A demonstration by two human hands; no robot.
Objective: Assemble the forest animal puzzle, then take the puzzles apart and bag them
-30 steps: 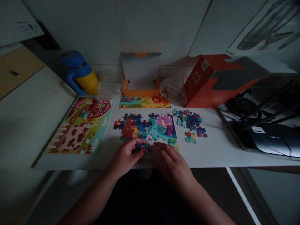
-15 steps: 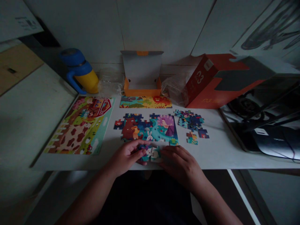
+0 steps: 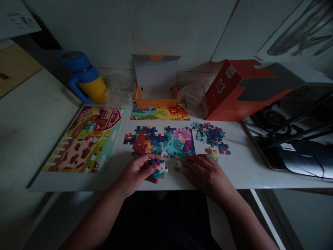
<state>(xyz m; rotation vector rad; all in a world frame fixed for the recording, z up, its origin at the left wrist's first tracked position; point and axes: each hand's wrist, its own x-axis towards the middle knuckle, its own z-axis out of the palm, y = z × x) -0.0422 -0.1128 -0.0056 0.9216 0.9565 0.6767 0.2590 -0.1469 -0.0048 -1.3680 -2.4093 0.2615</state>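
1. Well, a jigsaw piece (image 3: 159,175) lies on the white table (image 3: 241,177) just below the half-built puzzle (image 3: 161,140); the left hand (image 3: 135,172) curls over it, grip unclear;
2. the right hand (image 3: 206,173) lies spread, touching a second piece (image 3: 179,164);
3. loose pieces (image 3: 209,133) sit beyond.

Puzzle pieces (image 3: 163,142) were matt printed cardboard; the bottle (image 3: 85,78) at upper left was glossy plastic; the bag (image 3: 120,93) beside it, thin clear plastic.
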